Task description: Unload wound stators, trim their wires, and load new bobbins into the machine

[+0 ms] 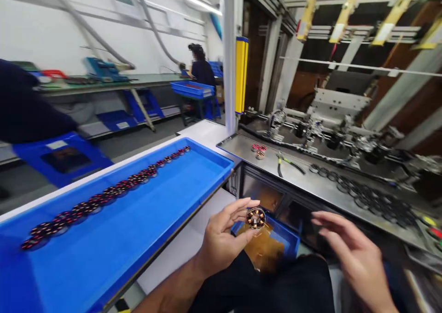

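Between the thumb and fingers of my left hand is a round motor stator with copper windings, its face turned toward me. Fine wire ends stick out around its rim. To the right, my right hand hangs in the air, fingers apart from the thumb and holding nothing. Below the stator, partly hidden by my left hand and legs, is a small blue bin with brownish material in it. Rows of similar stators lie along the far side of a long blue tray at the left.
On the metal machine bench lie green-handled cutters, a few stators and many black rings. Machine fixtures stand behind them. A yellow post guard rises at the bench corner. Co-workers sit beyond.
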The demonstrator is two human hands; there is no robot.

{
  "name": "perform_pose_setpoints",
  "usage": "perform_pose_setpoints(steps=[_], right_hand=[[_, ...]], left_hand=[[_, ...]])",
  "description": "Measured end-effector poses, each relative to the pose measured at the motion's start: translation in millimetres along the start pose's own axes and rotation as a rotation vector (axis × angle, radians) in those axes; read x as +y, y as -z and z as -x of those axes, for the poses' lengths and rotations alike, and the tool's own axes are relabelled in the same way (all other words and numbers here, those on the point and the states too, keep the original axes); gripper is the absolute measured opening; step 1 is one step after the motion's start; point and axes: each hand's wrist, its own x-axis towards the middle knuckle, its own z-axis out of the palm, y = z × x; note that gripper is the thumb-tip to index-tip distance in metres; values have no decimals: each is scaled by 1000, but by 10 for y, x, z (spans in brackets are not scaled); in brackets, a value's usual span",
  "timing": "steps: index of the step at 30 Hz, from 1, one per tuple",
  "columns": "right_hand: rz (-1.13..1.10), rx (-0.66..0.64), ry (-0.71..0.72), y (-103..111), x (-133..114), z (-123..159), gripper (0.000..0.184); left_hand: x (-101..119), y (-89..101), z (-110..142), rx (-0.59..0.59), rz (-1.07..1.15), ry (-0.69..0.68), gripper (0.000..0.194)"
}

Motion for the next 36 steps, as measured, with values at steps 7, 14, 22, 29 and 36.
perform_pose_setpoints(steps=[7, 14, 22, 29, 36], right_hand=[[-333, -442, -263, -548, -344, 248, 43], [-685, -454, -268, -439, 20, 198, 37], [-756, -278, -248, -215, 464, 108, 23], [-851, -396, -431, -305, 314, -47, 35], [-742, -330, -375, -258, 484, 77, 36]], left_hand=[[136, -221, 343, -180, -156, -212, 77], [66, -305, 241, -245, -2, -91, 79], [-134, -385, 81, -280, -91, -68, 84], [-133, -468, 5, -427, -68, -44, 88], [-164, -406, 21, -374, -54, 13, 86]])
